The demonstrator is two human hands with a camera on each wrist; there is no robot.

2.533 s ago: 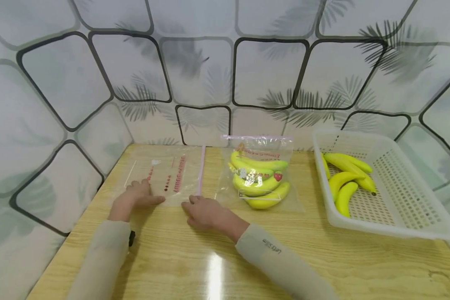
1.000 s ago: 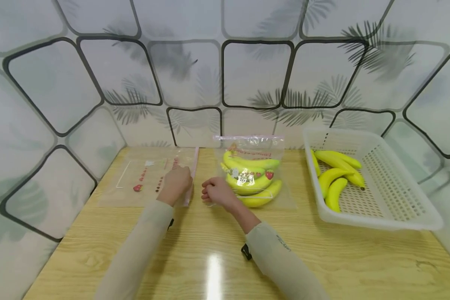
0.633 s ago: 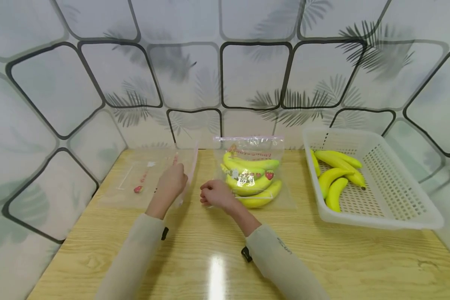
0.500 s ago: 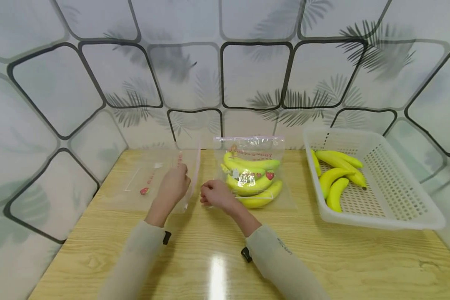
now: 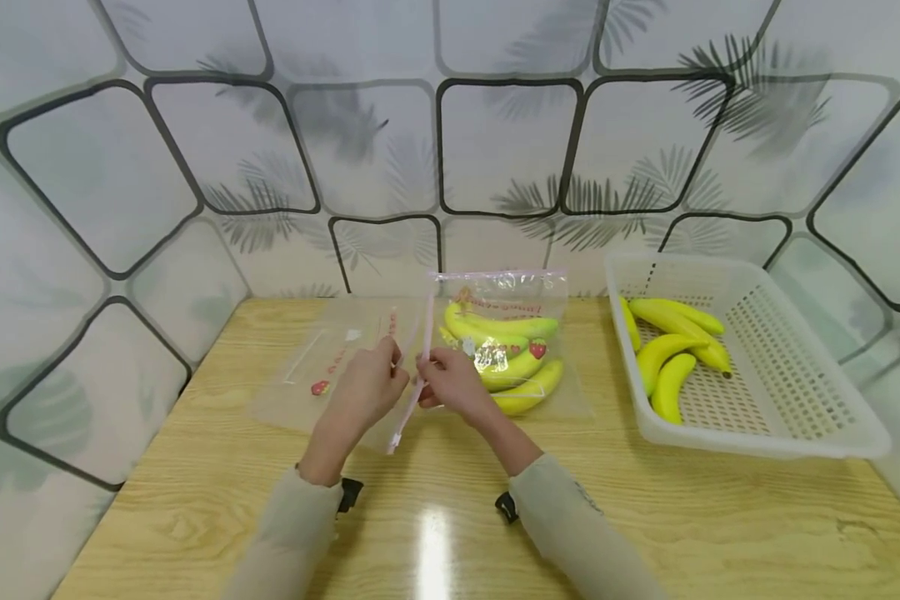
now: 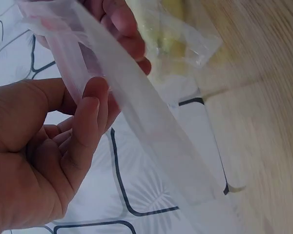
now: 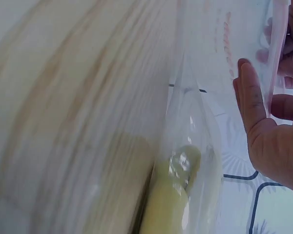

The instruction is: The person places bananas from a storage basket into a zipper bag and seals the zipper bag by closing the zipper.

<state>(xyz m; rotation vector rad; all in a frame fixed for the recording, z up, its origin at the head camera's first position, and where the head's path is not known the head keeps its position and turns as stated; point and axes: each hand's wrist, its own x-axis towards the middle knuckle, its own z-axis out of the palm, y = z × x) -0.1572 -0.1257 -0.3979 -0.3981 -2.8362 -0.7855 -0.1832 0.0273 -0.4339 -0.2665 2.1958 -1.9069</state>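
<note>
An unfilled clear zip bag (image 5: 300, 387) with red print lies tilted up from the table, its pink zip edge (image 5: 397, 435) towards me and to the right. My left hand (image 5: 363, 387) pinches the film near that edge; the left wrist view shows thumb and fingertips (image 6: 90, 105) on the film. My right hand (image 5: 457, 382) pinches the pink zip edge from the other side, as the right wrist view also shows, with some fingers (image 7: 251, 92) stretched along the bag. Behind the right hand stands a second zip bag (image 5: 506, 287) holding several bananas (image 5: 532, 392).
A white perforated basket (image 5: 765, 446) with several loose bananas (image 5: 675, 383) stands at the right of the wooden table (image 5: 540, 525). A patterned wall covering (image 5: 510, 150) closes off the back and sides.
My left hand has moved right and lifted the bag's zip edge with it off the table. The right hand, earlier beside the bag with curled fingers, now grips that edge.
</note>
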